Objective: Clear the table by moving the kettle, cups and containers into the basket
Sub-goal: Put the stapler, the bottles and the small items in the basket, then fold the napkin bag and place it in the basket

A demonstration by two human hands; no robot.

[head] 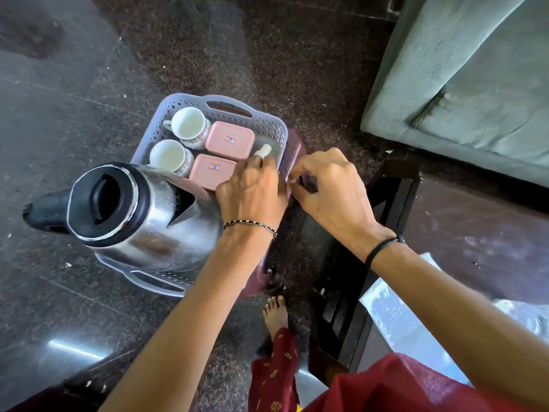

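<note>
A grey perforated basket (269,126) sits on a maroon stool (294,150) over the dark floor. Inside it are two white cups (188,123) (167,154), two pink lidded containers (230,139) (212,169), and a steel kettle (154,230) with a black lid at the near end. My left hand (252,191) reaches into the basket's right side, its fingers closed on a small white bottle (265,150). My right hand (329,185) hovers at the basket's right rim, pinching a small dark object (310,184) that I cannot identify.
A dark wood-framed table (475,233) stands to the right, with clear plastic (395,316) at its near end. A grey-green cushioned seat (463,84) fills the upper right. My bare foot (276,313) is on the floor just below the stool.
</note>
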